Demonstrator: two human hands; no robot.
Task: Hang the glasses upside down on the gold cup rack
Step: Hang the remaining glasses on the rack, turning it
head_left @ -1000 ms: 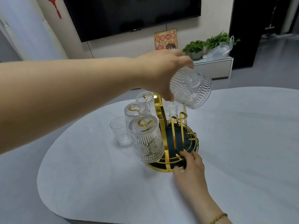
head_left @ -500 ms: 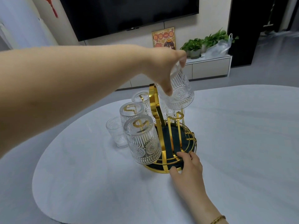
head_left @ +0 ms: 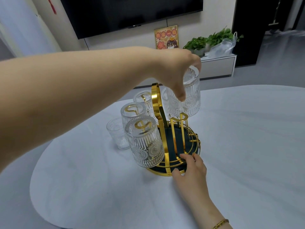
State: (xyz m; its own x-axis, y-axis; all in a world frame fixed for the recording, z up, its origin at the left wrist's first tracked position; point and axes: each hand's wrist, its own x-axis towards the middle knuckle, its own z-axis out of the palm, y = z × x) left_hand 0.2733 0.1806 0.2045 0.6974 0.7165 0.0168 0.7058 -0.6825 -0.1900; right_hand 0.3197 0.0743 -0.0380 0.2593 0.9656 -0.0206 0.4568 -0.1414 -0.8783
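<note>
While the right hand pinches the gold cup rack, the left hand grips an inverted glass, mouth down, directly above the empty peg.

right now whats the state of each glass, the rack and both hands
held glass: upside down, above a free prong
nearest racked glass: upside down on its prong
loose glass: upright on the table
gold rack: standing
left hand: gripping held glass
right hand: on rack base
</note>
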